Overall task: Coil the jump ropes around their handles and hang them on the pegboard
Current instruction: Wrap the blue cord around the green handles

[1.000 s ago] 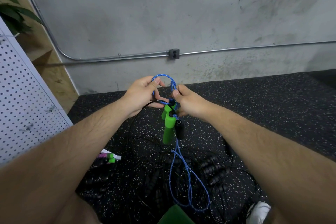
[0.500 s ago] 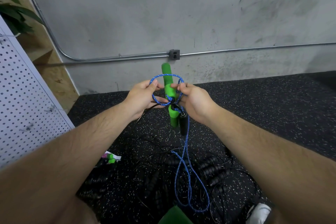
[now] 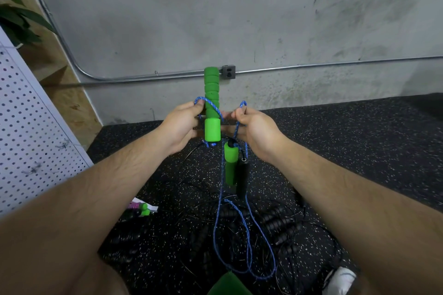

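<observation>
Green foam jump-rope handle (image 3: 211, 90) stands bolt upright between the person's two hands. Its long axis is vertical, with the ribbed free end pointing up and the cord end pointing down at the floor. The left hand (image 3: 178, 127) is wrapped round its lower half from the left, fingers curled tight. Its thumb and forefinger also nip a loop of the blue braided rope (image 3: 213, 106), which slants across the handle's front. To the right of the handle, level with its middle, the right hand (image 3: 255, 133) pinches another small loop of that rope between thumb and fingertip, the other fingers curled in.

Just below and to the right of the upright handle, a second green foam handle (image 3: 230, 163) hangs straight down, with a black handle (image 3: 242, 176) dangling right beside it. Blue strands fall from there in long loops.

Beneath the handle, a tangle of black jump ropes (image 3: 278, 225) lies on the black speckled rubber floor (image 3: 347, 151). Down to its left lie small pink-and-green handles (image 3: 140, 208). Far to its left leans a white pegboard (image 3: 28, 127). Behind it, a grey outlet box (image 3: 228, 72) sits on the concrete wall (image 3: 287, 19).
</observation>
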Motion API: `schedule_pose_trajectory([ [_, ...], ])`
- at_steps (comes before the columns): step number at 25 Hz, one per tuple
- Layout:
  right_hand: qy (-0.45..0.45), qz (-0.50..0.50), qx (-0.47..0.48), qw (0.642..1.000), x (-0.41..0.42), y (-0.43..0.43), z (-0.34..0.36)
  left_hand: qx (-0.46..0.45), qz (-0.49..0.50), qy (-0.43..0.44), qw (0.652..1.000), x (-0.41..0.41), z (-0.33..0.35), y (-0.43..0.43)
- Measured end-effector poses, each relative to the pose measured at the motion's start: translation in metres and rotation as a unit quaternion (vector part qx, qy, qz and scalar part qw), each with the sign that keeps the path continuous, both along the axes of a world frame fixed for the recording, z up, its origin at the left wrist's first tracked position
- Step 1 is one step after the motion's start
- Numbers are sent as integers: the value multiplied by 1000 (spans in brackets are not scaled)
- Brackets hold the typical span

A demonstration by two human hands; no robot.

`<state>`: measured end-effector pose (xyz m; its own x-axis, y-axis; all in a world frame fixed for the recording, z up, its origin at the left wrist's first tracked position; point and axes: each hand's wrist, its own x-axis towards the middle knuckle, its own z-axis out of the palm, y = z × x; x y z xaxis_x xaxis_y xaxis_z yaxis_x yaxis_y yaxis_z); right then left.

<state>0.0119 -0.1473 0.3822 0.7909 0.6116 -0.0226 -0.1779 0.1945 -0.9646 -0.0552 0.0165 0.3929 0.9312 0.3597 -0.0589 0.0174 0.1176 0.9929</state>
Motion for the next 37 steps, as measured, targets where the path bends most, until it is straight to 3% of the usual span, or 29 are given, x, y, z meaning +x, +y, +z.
schedule_pose_trajectory([
  [5, -76, 12, -85, 993, 0, 1, -3, 50, 12, -7, 999, 1, 3, 2],
  [9, -84, 29, -92, 992, 2, 8, -11, 94, 22, -8, 995, 0, -3, -2],
  [14, -98, 21, -109, 989, 3, 8, -15, 286, 5, -65, 956, -2, 8, -1],
  [19, -194, 28, -204, 959, 2, 5, -17, 340, -23, -31, 939, -5, 10, -1],
  [24, -268, 36, -267, 925, -7, 1, -14, 452, -50, -32, 890, -1, -3, 8],
  [28, -273, -50, -253, 927, -7, 1, -12, 430, -39, -30, 901, 2, -8, 12],
  [31, -325, -72, -221, 917, -10, 3, -14, 392, -13, -46, 919, 4, -6, 9],
  [34, -369, -89, -213, 900, -15, 6, -17, 311, 43, -42, 949, 7, 1, 5],
  [37, -336, -96, -185, 919, -16, 7, -17, 218, 87, -47, 971, 10, 6, 4],
])
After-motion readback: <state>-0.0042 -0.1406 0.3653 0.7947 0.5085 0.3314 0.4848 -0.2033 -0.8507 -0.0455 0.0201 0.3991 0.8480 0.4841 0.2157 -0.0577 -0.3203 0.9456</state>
